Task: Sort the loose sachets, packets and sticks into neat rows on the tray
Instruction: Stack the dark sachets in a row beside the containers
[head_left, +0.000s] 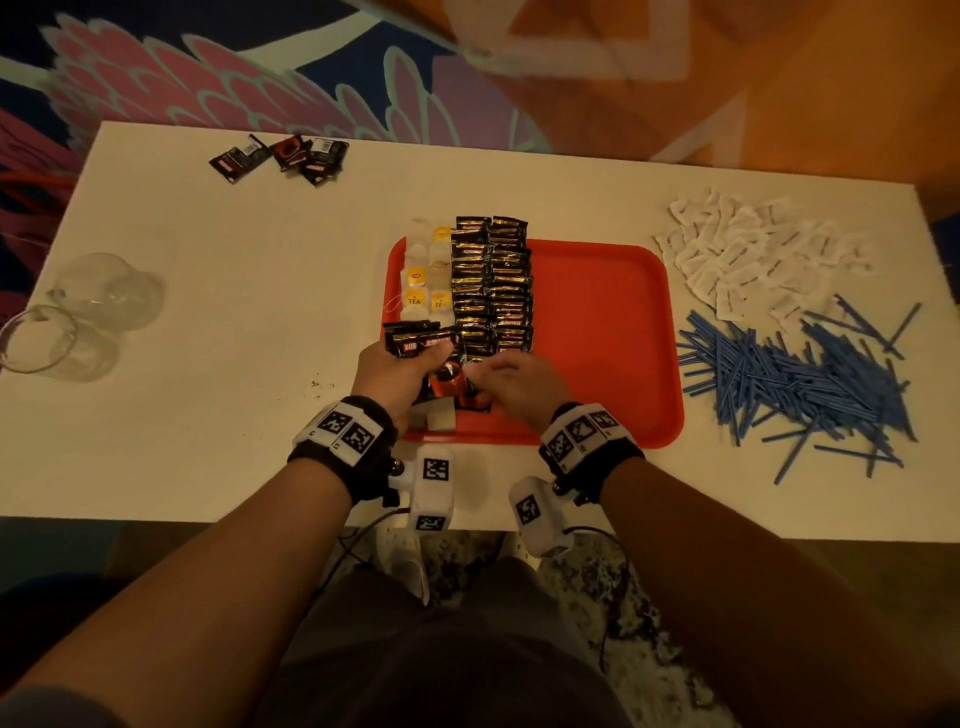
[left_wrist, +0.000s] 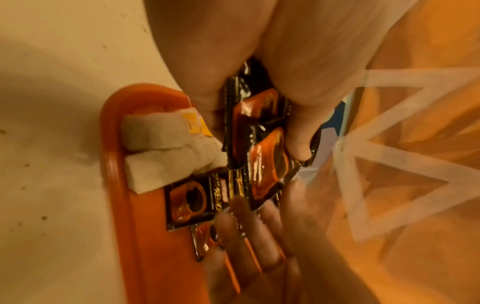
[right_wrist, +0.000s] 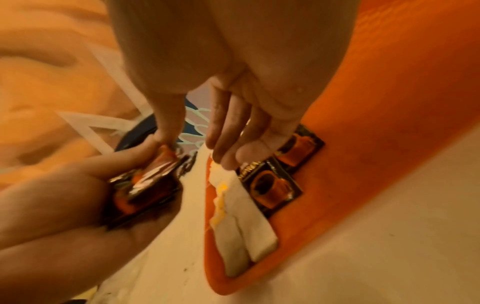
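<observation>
A red tray holds tea bags down its left side and two columns of black coffee sachets beside them. My left hand grips a fanned stack of black coffee sachets over the tray's near-left corner, with the thumb pressed on top. My right hand reaches in from the right. Its thumb touches the top of the stack. Its straight fingers hang over the laid sachets and tea bags, and the thumb and fingers stand apart.
Several loose black sachets lie at the table's far left. To the right of the tray lie a pile of white sachets and a heap of blue sticks. Two glass jars lie at the left edge.
</observation>
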